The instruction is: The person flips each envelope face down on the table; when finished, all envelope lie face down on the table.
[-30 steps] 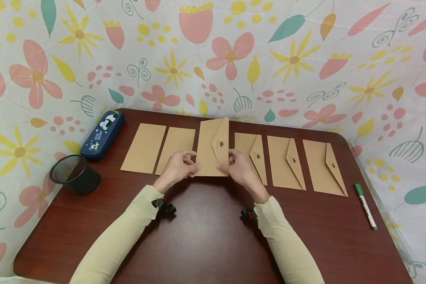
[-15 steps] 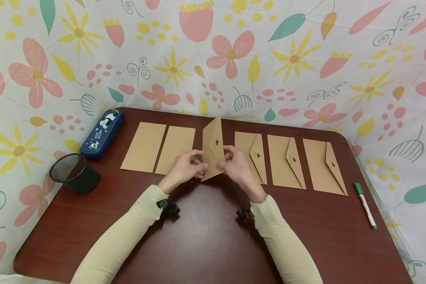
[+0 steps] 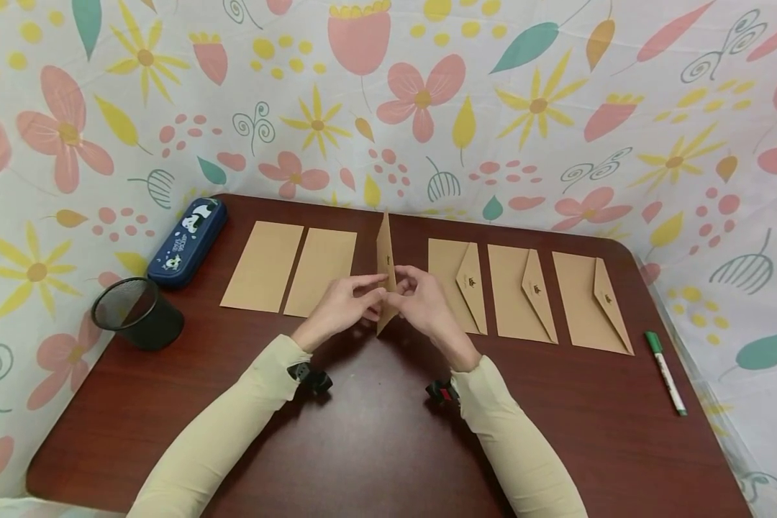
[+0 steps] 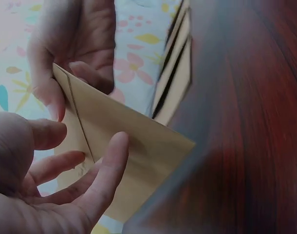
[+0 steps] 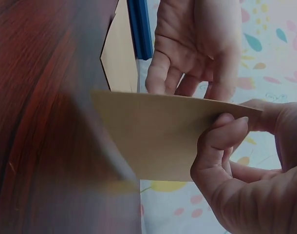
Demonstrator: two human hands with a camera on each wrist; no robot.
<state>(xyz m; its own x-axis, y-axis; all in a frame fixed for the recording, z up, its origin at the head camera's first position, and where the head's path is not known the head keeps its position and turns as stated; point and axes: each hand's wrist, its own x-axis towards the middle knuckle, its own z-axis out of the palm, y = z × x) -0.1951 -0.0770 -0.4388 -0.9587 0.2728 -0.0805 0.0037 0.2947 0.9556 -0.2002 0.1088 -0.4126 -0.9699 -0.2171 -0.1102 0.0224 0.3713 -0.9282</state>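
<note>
A kraft-paper envelope [image 3: 385,277] stands nearly edge-on to the head camera, upright among the flat ones. My right hand [image 3: 424,298] pinches it between thumb and fingers near its lower part; the right wrist view shows the plain back of the envelope [image 5: 153,134] in that grip. My left hand [image 3: 346,306] is on its other side. In the left wrist view the left fingers [image 4: 102,187] are fairly straight along the flap side, thumb apart, without pinching the paper. Whether every fingertip touches is unclear. Part of the printed flap is hidden by the fingers.
Two plain-side-up envelopes [image 3: 262,266] lie to the left, and three flap-side-up envelopes [image 3: 521,291] lie to the right. A blue pencil case [image 3: 188,241] and a black mesh pen holder [image 3: 145,316] stand at the left. A green-capped marker [image 3: 665,374] lies near the right edge.
The envelope has turned from facing the head camera to nearly edge-on. The left hand has moved slightly right with it, and the right hand slightly left; the hands are closer together.
</note>
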